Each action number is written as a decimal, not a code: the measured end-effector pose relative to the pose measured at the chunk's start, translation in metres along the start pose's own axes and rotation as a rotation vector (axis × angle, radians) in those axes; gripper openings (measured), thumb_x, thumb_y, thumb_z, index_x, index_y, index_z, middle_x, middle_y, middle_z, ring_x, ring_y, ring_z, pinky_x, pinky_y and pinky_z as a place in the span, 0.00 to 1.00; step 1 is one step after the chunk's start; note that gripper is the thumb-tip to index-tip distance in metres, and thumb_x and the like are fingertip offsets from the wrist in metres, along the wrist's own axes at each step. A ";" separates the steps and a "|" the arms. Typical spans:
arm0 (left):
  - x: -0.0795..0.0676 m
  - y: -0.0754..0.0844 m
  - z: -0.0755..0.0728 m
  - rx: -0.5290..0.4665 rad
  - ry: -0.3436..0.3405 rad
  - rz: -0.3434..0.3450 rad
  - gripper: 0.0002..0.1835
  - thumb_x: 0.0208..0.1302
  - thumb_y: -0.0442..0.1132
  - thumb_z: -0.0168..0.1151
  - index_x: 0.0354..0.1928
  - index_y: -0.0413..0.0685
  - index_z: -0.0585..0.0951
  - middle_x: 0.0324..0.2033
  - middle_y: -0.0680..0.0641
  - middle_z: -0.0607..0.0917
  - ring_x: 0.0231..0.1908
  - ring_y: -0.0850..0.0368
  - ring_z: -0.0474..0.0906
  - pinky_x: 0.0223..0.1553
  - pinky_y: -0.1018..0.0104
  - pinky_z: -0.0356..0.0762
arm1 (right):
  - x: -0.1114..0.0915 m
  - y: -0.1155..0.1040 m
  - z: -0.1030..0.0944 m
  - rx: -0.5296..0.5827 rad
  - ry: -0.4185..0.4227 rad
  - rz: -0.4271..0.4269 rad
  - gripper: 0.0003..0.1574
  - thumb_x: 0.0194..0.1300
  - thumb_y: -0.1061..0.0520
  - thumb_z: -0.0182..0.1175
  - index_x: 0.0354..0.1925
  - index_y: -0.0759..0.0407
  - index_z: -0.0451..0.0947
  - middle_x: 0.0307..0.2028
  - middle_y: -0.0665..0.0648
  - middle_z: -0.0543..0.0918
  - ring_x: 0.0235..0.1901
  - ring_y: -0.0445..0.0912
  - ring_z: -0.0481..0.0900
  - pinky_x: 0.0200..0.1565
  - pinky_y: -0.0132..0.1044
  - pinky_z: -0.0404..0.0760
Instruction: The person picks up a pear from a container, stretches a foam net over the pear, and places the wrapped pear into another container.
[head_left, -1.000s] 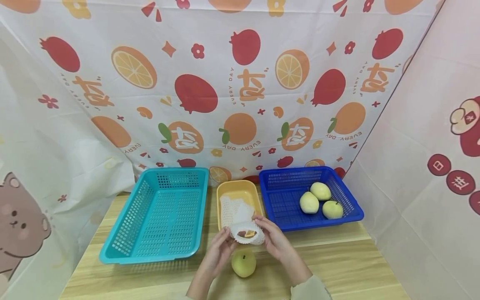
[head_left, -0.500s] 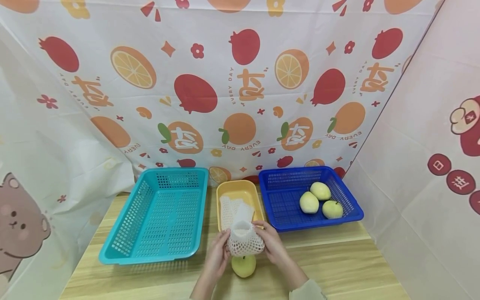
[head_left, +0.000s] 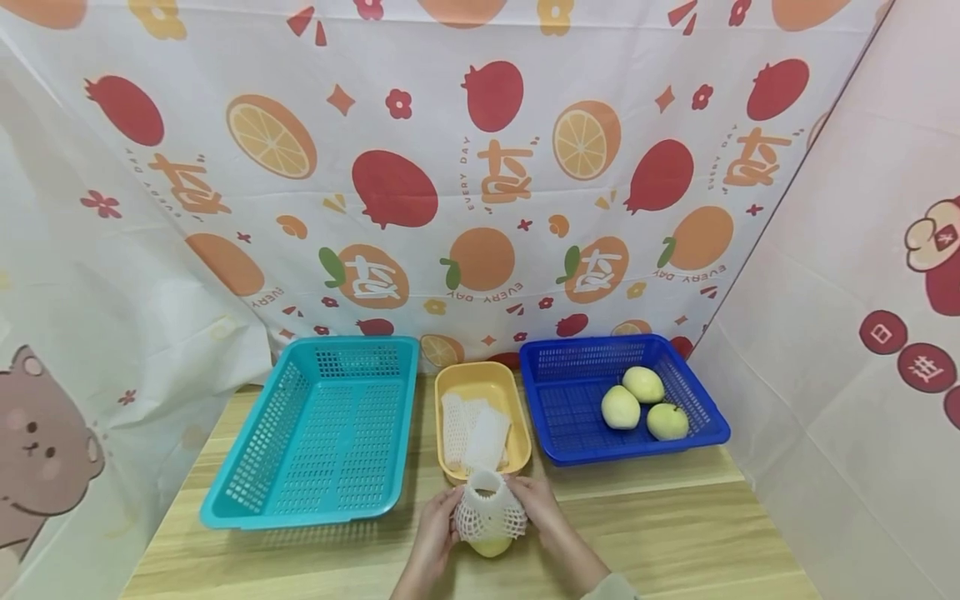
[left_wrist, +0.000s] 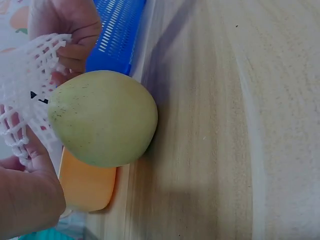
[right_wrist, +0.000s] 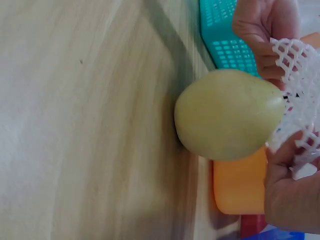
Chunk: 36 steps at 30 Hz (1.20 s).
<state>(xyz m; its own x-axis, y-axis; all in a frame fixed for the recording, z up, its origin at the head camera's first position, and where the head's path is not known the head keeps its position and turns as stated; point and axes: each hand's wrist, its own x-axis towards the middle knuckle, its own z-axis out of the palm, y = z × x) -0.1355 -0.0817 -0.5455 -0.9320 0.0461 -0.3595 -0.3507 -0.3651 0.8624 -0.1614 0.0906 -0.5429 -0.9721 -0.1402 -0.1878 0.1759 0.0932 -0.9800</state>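
foam net [head_left: 491, 518] is pinched at opposite sides by left hand [head_left: 435, 529] and right hand [head_left: 538, 506]; pear [left_wrist: 105, 120] is seated on counter [head_left: 675, 533] between, stem [left_wrist: 38, 97] up at net, neither hand clearly nearer.

We see a wood-grain bench [head_left: 675, 533], on it a turquoise basket [head_left: 337, 437], yellow tray [head_left: 480, 382], blue basket [head_left: 562, 408], yellow-green pear [left_wrist: 105, 118].
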 end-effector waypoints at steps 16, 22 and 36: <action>0.001 0.007 0.009 0.030 -0.004 0.074 0.10 0.70 0.42 0.47 0.40 0.41 0.72 0.23 0.55 0.72 0.20 0.67 0.64 0.20 0.77 0.63 | 0.011 0.004 -0.008 -0.028 -0.082 0.080 0.27 0.66 0.45 0.52 0.41 0.70 0.77 0.28 0.53 0.80 0.27 0.42 0.77 0.30 0.35 0.77; 0.004 -0.002 0.004 0.066 0.014 0.063 0.13 0.71 0.42 0.46 0.43 0.37 0.72 0.27 0.54 0.75 0.23 0.65 0.69 0.22 0.76 0.67 | 0.004 -0.001 0.000 -0.021 0.029 -0.021 0.17 0.67 0.54 0.52 0.31 0.69 0.73 0.24 0.51 0.75 0.26 0.42 0.72 0.30 0.34 0.72; 0.009 -0.024 0.002 0.205 0.168 0.031 0.15 0.68 0.44 0.50 0.39 0.36 0.74 0.34 0.49 0.78 0.31 0.60 0.74 0.28 0.68 0.73 | 0.013 0.043 0.010 -0.100 0.151 -0.040 0.17 0.66 0.53 0.54 0.28 0.66 0.71 0.23 0.51 0.71 0.27 0.43 0.69 0.31 0.36 0.70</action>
<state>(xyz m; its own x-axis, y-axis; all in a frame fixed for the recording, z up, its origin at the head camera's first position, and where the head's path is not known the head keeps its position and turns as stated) -0.1354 -0.0706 -0.5689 -0.9202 -0.1236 -0.3713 -0.3496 -0.1668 0.9219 -0.1646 0.0834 -0.5880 -0.9915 0.0031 -0.1297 0.1280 0.1892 -0.9736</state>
